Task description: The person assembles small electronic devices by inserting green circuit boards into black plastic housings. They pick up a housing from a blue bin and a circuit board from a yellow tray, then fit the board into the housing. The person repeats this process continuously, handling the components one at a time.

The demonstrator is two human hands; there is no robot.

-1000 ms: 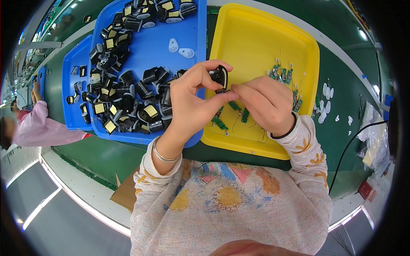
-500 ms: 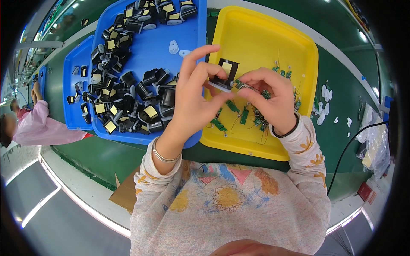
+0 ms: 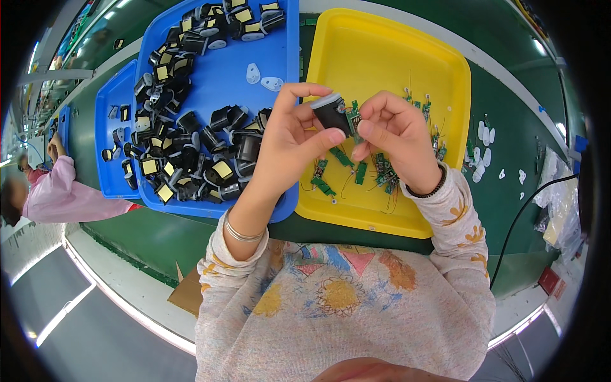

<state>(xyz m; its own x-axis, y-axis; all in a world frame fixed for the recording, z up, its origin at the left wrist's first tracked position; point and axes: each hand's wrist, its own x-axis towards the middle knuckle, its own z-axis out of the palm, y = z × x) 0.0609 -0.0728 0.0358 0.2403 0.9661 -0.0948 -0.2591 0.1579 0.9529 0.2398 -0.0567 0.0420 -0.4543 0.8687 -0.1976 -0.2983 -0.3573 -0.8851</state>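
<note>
Between the thumb and fingers of my left hand point(image 3: 294, 130) is a black plastic housing point(image 3: 331, 116) with a grey end cap, tilted with the cap up. My right hand point(image 3: 396, 135) pinches a small green circuit board point(image 3: 355, 116) right beside the housing's side. Thin wires show where the two parts meet; whether they are joined I cannot tell. Both hands are over the yellow tray point(image 3: 388, 35), where several more green boards point(image 3: 323, 184) with wires lie below and to the right of my fingers.
To the left, a blue tray point(image 3: 219, 67) holds many black housings with pale yellow pads, plus loose grey caps point(image 3: 272, 83). A smaller blue tray point(image 3: 114, 181) adjoins it. White pieces point(image 3: 487, 157), a black cable point(image 3: 509, 232) and plastic bags point(image 3: 560, 204) lie at right. Another person point(image 3: 70, 188) sits far left.
My left hand has turned the housing over, so its yellow pad no longer shows and the grey cap faces up. My right hand has brought the board upright against the housing's side.
</note>
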